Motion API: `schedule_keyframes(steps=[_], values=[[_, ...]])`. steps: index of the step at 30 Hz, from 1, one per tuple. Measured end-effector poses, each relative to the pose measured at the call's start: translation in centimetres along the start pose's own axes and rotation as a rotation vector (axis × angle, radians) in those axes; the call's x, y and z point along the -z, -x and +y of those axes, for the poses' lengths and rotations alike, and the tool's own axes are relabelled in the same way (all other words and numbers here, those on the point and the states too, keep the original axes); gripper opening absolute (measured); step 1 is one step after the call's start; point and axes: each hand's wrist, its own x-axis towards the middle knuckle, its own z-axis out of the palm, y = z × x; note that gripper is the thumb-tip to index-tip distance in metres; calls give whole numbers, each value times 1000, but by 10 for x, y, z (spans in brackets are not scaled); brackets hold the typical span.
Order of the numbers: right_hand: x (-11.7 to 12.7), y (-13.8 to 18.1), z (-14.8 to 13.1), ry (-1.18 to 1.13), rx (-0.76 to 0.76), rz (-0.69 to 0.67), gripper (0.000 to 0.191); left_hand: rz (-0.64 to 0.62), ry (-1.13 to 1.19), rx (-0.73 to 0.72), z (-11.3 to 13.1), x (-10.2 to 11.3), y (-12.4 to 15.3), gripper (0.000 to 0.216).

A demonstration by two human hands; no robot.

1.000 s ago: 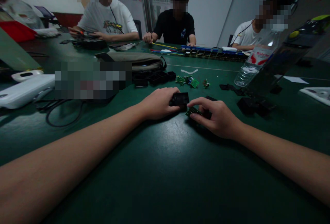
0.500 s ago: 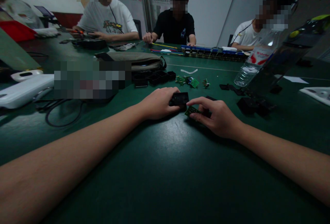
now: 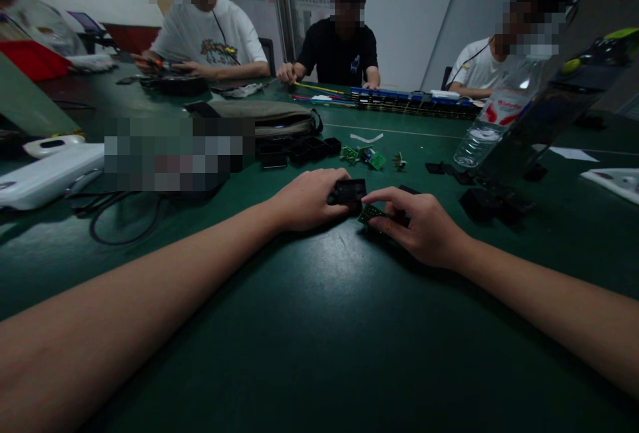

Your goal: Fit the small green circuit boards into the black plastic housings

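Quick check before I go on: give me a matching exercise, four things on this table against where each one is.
Things:
1. black plastic case
2. small green circuit board
3. water bottle
4. khaki bag

Places:
A. lying flat, far side of the table, left of middle
B. pinched in the right hand
C. standing at the right, beyond the hands
D. gripped by the left hand

Pairs: 1-D, 2-B, 3-C, 4-A
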Motion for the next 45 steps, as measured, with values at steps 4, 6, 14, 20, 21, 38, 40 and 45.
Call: schedule_keyframes(steps=[4,6,14,20,21,38,40,45], values=[[-1,0,0,12,3,8,29,8,5,-18,0,0,0,40],[-1,0,0,9,3,10,31,11,11,-22,0,0,0,41],[1,-1,-1,34,-7,-3,30,4,28,-33,-1,0,1,43],[-1,-2,0,24,-1,-10,28,-6,25,-21,0,0,1,42],[-1,-2,0,21,2,-12,27,-10,24,-19,0,0,1,42],[-1,-1,2,53,76,-34,26,6,37,-40,-2,-1,0,40],[-1,-1,2,67,76,-41,27,7,33,-40,-1,-1,0,40],[-1,-1,2,83,73,-41,27,6,19,-27,0,0,0,40]])
